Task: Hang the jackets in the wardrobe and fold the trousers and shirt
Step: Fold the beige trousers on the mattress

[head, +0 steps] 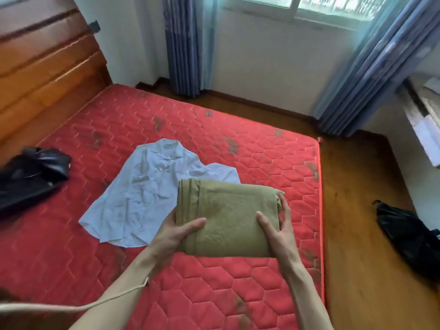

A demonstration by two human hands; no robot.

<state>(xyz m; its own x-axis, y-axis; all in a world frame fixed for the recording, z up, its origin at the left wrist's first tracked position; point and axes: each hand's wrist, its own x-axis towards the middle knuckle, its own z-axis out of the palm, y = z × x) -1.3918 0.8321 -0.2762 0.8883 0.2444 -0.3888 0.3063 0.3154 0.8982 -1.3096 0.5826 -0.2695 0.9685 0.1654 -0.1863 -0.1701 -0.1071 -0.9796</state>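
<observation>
The olive-green trousers point(228, 210) are folded into a thick rectangle over the red mattress point(214, 294). My left hand point(177, 232) grips their near left edge, thumb on top. Their near right edge is held by my right hand point(277, 225), thumb on top and fingers around the side. A pale blue shirt point(142, 194) lies spread out and wrinkled on the mattress, just behind and left of the trousers, partly covered by them. A black jacket point(31, 177) lies crumpled at the bed's left side.
A wooden headboard point(42, 75) runs along the left. Blue curtains point(183, 44) hang by the window at the back. A black garment or bag point(409, 236) lies on the wooden floor to the right of the bed. A white unit point(426, 120) stands at far right.
</observation>
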